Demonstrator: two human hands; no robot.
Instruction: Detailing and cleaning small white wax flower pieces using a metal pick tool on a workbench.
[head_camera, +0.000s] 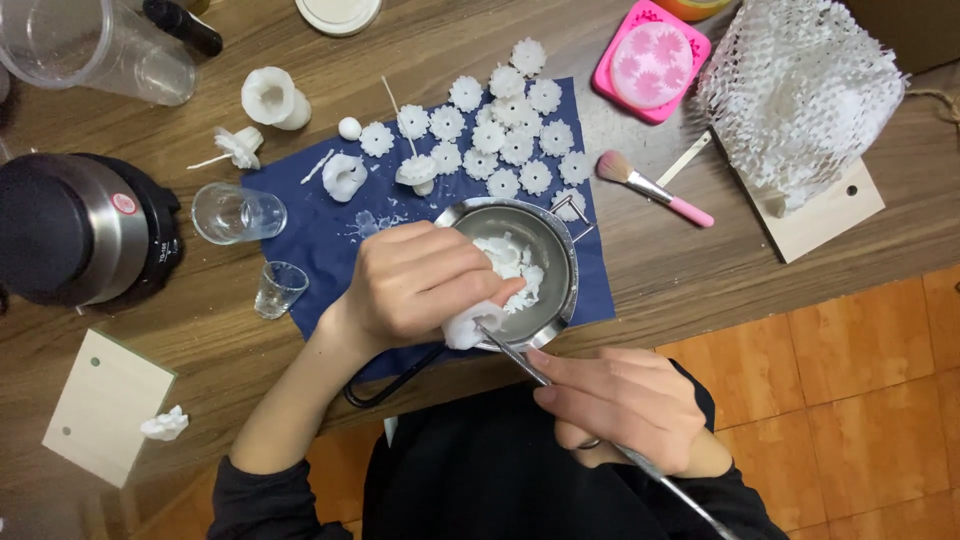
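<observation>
My left hand (420, 280) grips a white wax lump (463, 328) over the near rim of a small steel pot (560, 265) that holds broken white wax pieces (515, 262). My right hand (625, 405) holds a thin metal tool (515, 358) whose tip touches the lump. The pot stands on a dark blue cloth (315, 245) with several white flower-shaped wax pieces (500, 135) spread over its far part.
A steel and black kettle (80, 230) sits at the left, with two small glasses (240, 213) beside it. A pink mould (652, 62), a pink-handled brush (650, 185), a white mesh wrap (800, 95) and wooden boards (105, 405) lie around.
</observation>
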